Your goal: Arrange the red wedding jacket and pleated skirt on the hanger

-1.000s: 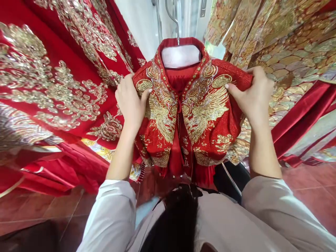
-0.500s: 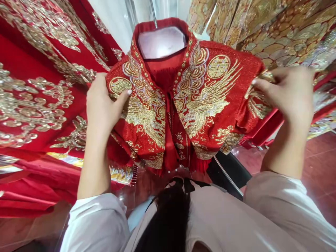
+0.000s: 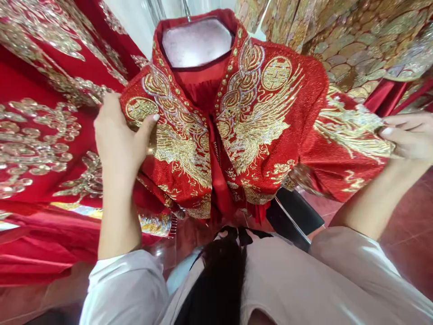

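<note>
A red jacket (image 3: 257,113) with heavy gold embroidery hangs in front of me on a white padded hanger (image 3: 198,40). My left hand (image 3: 118,140) grips the jacket's left shoulder, thumb pressed on a round gold motif. My right hand (image 3: 407,135) pinches the end of the jacket's embroidered sleeve (image 3: 348,140) and holds it stretched out to the right. My white sleeves and dark hair fill the bottom of the view.
Red garments with gold and silver embroidery (image 3: 43,117) hang close on the left. Gold scale-patterned garments (image 3: 358,49) hang at the upper right. A dark object (image 3: 297,212) stands below the jacket on a reddish tiled floor (image 3: 412,234).
My right hand has left the jacket's right shoulder and drawn the sleeve outward to the right. My left hand has kept its grip. The jacket now sits closer and higher in view.
</note>
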Motion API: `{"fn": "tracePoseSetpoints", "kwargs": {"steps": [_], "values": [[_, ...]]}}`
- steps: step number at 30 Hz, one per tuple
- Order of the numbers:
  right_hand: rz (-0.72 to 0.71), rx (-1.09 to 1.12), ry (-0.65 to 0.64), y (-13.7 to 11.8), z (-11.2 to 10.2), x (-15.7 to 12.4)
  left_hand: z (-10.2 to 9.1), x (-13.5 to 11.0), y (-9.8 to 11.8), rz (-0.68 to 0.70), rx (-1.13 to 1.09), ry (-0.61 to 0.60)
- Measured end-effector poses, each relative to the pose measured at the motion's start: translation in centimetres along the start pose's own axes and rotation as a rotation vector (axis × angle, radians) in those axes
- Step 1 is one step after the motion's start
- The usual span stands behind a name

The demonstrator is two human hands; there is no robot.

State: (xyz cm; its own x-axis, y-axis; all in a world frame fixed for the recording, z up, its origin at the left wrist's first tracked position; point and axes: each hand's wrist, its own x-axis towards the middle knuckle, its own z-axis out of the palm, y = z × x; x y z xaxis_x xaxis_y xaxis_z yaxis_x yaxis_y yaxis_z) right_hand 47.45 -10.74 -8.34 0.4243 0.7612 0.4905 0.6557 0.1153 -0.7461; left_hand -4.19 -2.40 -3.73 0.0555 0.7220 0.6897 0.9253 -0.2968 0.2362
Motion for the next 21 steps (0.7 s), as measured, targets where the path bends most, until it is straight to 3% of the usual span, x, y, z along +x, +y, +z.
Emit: {"fn": "tracePoseSetpoints", "kwargs": {"steps": [1, 3, 5, 6, 7, 9, 10, 12, 15, 18, 21], "values": [[0.045, 0.008, 0.063, 0.2, 0.0, -0.2, 0.1, 0.1, -0.2, 0.003, -0.017, -0.019], [0.141, -0.114, -0.064, 0.1, 1.3, -0.6, 0.4, -0.1, -0.4, -0.009, -0.017, -0.019], [0.112, -0.368, -0.121, -1.0, 4.0, -1.7, 1.0, -1.3, 0.1, -0.01, 0.046, 0.104], [0.042, -0.456, -0.037, -2.1, 5.6, -2.7, 1.6, -2.4, 0.7, -0.001, 0.078, 0.206], [-0.052, -0.495, 0.128, -3.4, 7.4, -4.0, 2.5, -3.7, 1.5, 0.016, 0.104, 0.32], [-0.305, -0.411, 0.424, -6.7, 11.5, -7.3, 5.1, -6.8, 3.3, 0.051, 0.072, 0.441], [-0.414, -0.35, 0.489, -8.3, 13.6, -9.2, 6.7, -8.4, 4.2, 0.061, 0.042, 0.421], [-0.498, -0.302, 0.465, -10.7, 18.3, -12.4, 10.0, -11.3, 5.3, 0.03, 0.01, 0.337], [-0.461, -0.292, 0.348, -10.8, 24.5, -14.6, 13.1, -14.2, 5.2, -0.062, 0.016, 0.309], [-0.452, -0.085, 0.278, -8.2, 27.3, -14.0, 12.8, -15.5, 3.9, -0.122, -0.007, 0.221], [-0.448, 0.167, 0.213, -7.5, 26.0, -14.2, 10.0, -16.7, 3.9, -0.208, -0.047, 0.031]]}}
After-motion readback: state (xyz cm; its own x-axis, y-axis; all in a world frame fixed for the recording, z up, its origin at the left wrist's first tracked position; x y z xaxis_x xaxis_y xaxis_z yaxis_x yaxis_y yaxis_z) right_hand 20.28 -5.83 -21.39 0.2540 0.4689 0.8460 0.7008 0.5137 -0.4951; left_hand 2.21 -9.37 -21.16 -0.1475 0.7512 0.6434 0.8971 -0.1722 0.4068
